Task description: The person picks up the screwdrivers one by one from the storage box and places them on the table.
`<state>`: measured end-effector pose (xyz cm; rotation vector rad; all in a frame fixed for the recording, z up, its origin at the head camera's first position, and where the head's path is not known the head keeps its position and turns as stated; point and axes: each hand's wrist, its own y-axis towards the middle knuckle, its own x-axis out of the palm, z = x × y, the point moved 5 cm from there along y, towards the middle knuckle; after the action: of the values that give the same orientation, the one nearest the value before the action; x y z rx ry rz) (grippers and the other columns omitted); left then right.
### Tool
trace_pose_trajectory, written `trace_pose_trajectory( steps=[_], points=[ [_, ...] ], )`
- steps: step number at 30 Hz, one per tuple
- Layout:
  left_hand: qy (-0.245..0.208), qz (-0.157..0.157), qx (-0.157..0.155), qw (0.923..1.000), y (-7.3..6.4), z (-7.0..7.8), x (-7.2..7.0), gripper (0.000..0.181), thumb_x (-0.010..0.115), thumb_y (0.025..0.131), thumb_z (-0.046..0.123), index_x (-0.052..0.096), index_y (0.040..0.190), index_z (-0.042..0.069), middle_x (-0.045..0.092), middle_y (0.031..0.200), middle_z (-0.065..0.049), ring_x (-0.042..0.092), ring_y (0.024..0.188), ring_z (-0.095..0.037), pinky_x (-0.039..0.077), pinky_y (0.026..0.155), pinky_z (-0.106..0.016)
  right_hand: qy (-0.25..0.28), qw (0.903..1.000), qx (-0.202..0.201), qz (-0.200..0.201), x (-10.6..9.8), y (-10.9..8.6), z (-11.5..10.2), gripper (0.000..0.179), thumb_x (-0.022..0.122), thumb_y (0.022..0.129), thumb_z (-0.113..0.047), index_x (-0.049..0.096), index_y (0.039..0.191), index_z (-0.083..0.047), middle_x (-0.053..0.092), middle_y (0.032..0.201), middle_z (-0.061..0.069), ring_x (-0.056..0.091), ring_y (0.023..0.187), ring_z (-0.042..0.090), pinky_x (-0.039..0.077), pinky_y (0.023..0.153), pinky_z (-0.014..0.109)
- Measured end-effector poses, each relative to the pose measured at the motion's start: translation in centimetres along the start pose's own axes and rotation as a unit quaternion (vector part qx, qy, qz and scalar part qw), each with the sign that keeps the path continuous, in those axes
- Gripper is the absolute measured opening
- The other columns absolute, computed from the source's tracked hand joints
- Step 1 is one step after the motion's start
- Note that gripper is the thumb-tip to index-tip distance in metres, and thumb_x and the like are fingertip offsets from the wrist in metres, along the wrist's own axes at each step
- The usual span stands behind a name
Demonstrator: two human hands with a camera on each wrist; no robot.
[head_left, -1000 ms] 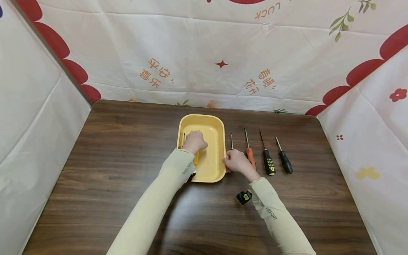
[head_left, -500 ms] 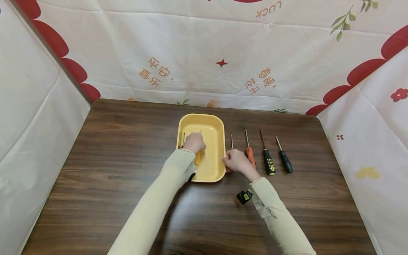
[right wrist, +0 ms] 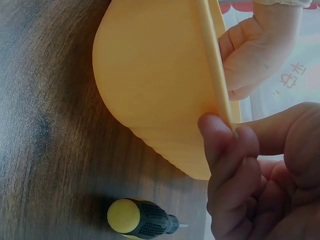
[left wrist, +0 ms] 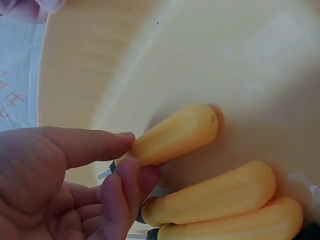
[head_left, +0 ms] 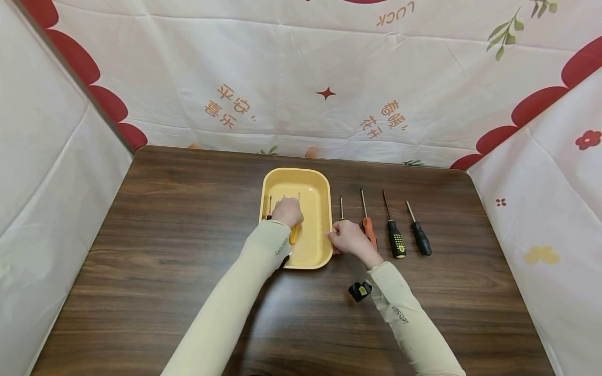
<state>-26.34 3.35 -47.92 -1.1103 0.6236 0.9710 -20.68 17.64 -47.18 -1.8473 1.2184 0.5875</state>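
Note:
My left hand [head_left: 287, 211] reaches into a yellow tray [head_left: 314, 245] in the head view. Its thumb and fingers pinch a screwdriver [left wrist: 175, 135] with a yellow handle, near the shaft end of that handle. Alongside it in the tray lie two more yellow-handled screwdrivers, one nearer [left wrist: 215, 195] and one beyond it [left wrist: 240, 220]. At the tray's right side my right hand [head_left: 349, 237] pinches the rim between thumb and fingers, as the right wrist view shows [right wrist: 245, 165]. A screwdriver with a black and yellow handle [right wrist: 145, 218] lies on the table beside that hand, mostly hidden in the head view.
To the right of the tray, an orange-handled screwdriver [head_left: 369, 230], a black one with a yellow pattern [head_left: 396, 240] and a black one [head_left: 420, 240] lie in a row on the brown table [head_left: 178, 224]. Printed cloth [head_left: 291, 68] hangs behind and at both sides.
My left hand has shifted slightly toward me, and the yellow-handled screwdriver in it has moved a little right; more of the shafts shows past the hand. My right hand stays at the rim.

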Motion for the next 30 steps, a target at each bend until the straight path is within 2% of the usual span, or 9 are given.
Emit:
trace_pose_trajectory(
  steps=[9, 13, 19, 23, 30],
  points=[
    [0.006, -0.004, -0.016, 0.9999, 0.11, -0.03, 0.19, 0.02, 0.053, 0.086, 0.017, 0.063, 0.098, 0.004, 0.062, 0.102, -0.011, 0.057, 0.081, -0.023, 0.045, 0.057, -0.028, -0.001, 1.0, 0.0, 0.0, 0.1, 0.18, 0.16, 0.03, 0.054, 0.089, -0.016, 0.047, 0.061, -0.007, 0.056, 0.051, 0.003, 0.056, 0.045, 0.013, 0.04, 0.043, 0.023],
    [0.005, -0.005, -0.017, 0.9998, 0.09, 0.0, 0.25, 0.02, 0.052, 0.086, 0.017, 0.063, 0.096, 0.004, 0.063, 0.098, -0.011, 0.057, 0.075, -0.022, 0.043, 0.053, -0.027, 0.001, 1.0, 0.008, 0.001, 0.13, 0.19, 0.21, 0.03, 0.054, 0.089, -0.016, 0.048, 0.062, -0.006, 0.056, 0.051, 0.003, 0.055, 0.045, 0.012, 0.041, 0.043, 0.023],
    [0.006, -0.016, -0.022, 0.9996, 0.18, -0.04, 0.46, 0.021, 0.051, 0.088, 0.018, 0.063, 0.098, 0.004, 0.062, 0.104, -0.011, 0.054, 0.069, -0.02, 0.04, 0.048, -0.026, 0.007, 0.9999, 0.008, 0.008, 0.21, 0.13, 0.22, 0.03, 0.054, 0.089, -0.016, 0.047, 0.062, -0.006, 0.056, 0.051, 0.003, 0.053, 0.044, 0.011, 0.041, 0.043, 0.023],
    [0.005, -0.021, -0.021, 0.9995, 0.17, -0.05, 0.52, 0.02, 0.051, 0.088, 0.018, 0.063, 0.095, 0.005, 0.062, 0.106, -0.01, 0.055, 0.068, -0.019, 0.041, 0.048, -0.026, 0.011, 0.9999, 0.008, 0.01, 0.24, 0.09, 0.26, 0.029, 0.055, 0.088, -0.016, 0.047, 0.061, -0.006, 0.056, 0.05, 0.003, 0.053, 0.043, 0.011, 0.04, 0.043, 0.022],
    [0.012, 0.0, -0.011, 0.9999, 0.09, 0.04, 0.28, 0.016, 0.054, 0.085, 0.019, 0.063, 0.086, 0.006, 0.063, 0.101, -0.011, 0.056, 0.079, -0.022, 0.045, 0.055, -0.029, 0.014, 0.9998, 0.01, 0.007, 0.13, 0.03, 0.29, 0.029, 0.055, 0.088, -0.016, 0.047, 0.062, -0.007, 0.055, 0.049, 0.002, 0.053, 0.043, 0.01, 0.038, 0.042, 0.022]
  ],
)
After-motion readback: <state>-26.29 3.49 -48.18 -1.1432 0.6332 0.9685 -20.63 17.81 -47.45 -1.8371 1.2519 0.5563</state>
